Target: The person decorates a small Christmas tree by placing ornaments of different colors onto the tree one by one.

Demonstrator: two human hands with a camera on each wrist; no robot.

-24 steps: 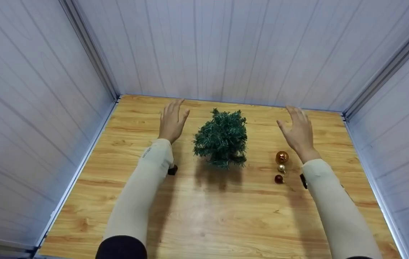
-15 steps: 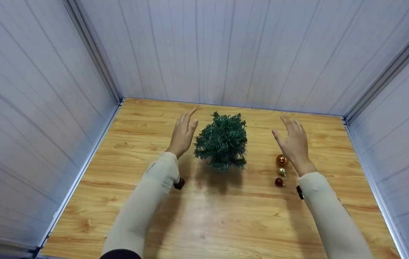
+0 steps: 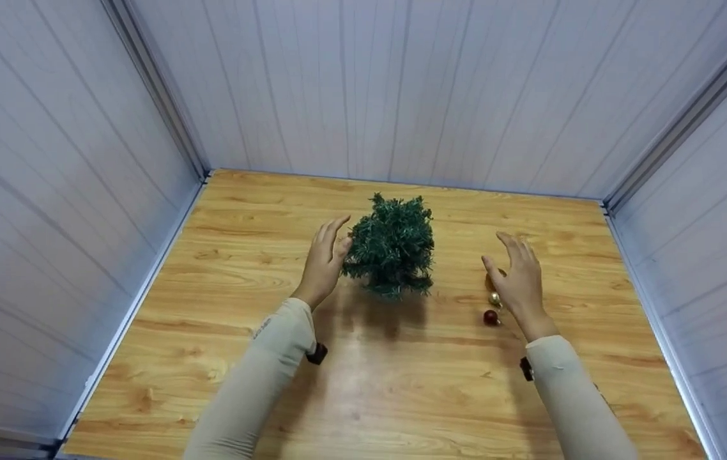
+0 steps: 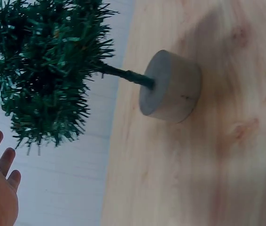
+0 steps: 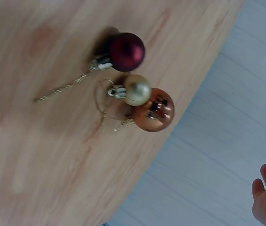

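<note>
A small artificial Christmas tree (image 3: 390, 246) with green tinsel needles stands upright mid-table; its round, pale base (image 4: 182, 89) shows in the left wrist view. Just left of the branches is my left hand (image 3: 324, 262), fingers extended; whether it touches them I cannot tell. My right hand (image 3: 520, 281) hovers over the ornaments with relaxed fingers and holds nothing. Beneath and beside it lie three bauble ornaments: a shiny copper one (image 5: 157, 113), a small pale gold one (image 5: 137, 90) and a dark red one (image 5: 127, 52). In the head view the right hand partly hides the copper bauble.
The wood-grain tabletop (image 3: 363, 396) is enclosed by a white panelled back wall (image 3: 370, 89) and side walls (image 3: 50, 191). Thin gold hanging cords (image 5: 65, 88) trail from the baubles across the wood.
My left hand has moved right and nearer to me, up close to the tree. The right hand has drawn back toward me, over the baubles. Tree and baubles stay in place.
</note>
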